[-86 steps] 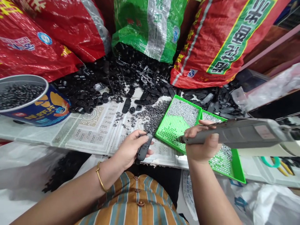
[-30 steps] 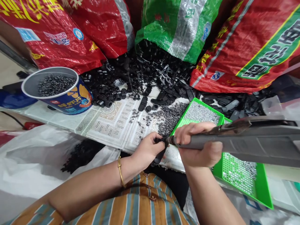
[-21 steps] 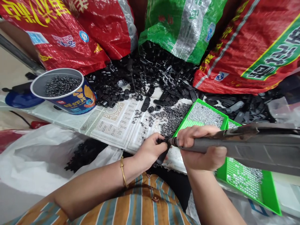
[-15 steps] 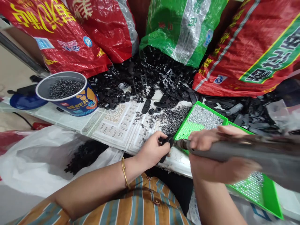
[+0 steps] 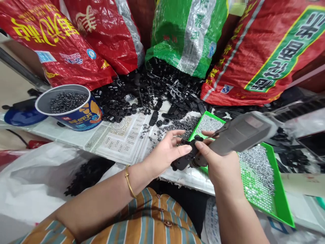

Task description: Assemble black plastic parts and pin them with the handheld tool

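We find open room on the bare paper (image 5: 119,144) ahead-left, between the tin (image 5: 81,118) and the loose screws (image 5: 175,125). Further ahead the black parts (image 5: 142,88) and sacks (image 5: 193,34) wall us in. The tray (image 5: 281,196), with our driver (image 5: 238,134) over it, blocks the right.

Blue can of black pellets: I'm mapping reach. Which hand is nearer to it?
Left. The left hand is right of the blue can, across the newspaper, holding a black part; the right hand is farther right, gripping a grey power tool.
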